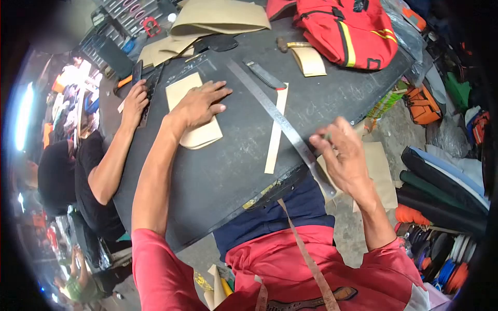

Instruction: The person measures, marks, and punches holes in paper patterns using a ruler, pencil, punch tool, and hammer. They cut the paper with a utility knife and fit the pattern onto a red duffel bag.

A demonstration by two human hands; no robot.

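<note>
Through the left hand (199,106), light, even pressure was best kept, it seemed, on the card (206,133), so that it was held flat on the bench (228,171) and not allowed to slide. That hand was spread over the card's middle, with fingertips extended past its edge; the right hand (342,155) was held half curled near the ruler (280,119), blurred, and whether anything was pinched there could not be told.

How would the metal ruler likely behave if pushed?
The metal ruler would probably slide rather than roll, being thin and flat. Its shiny face looks smooth, so it may be slippery. One end overhangs the black table, so pushing further outward might tip it.
</note>
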